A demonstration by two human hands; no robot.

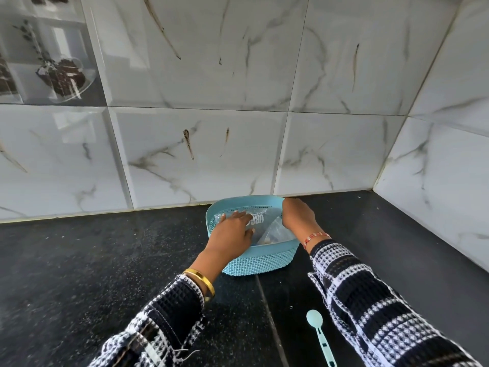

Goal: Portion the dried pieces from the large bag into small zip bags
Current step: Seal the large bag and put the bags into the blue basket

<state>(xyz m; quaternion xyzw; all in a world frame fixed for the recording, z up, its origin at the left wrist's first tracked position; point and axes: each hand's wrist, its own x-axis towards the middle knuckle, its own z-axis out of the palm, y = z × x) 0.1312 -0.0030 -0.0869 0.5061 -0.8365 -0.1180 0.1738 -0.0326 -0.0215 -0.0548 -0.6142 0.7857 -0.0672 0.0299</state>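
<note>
L hand (232,229) flat on clear bags (260,221) in blue basket (262,260); R hand (297,214) grips basket rim.

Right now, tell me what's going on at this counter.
A person is reaching with both hands into a blue basket that stands on the black counter against the tiled wall. The left hand lies with straight fingers on a clear plastic bag inside it. The right hand is at the basket's far right rim, beside a smaller clear bag. A light blue spoon lies untouched on the counter nearer the person.
</note>
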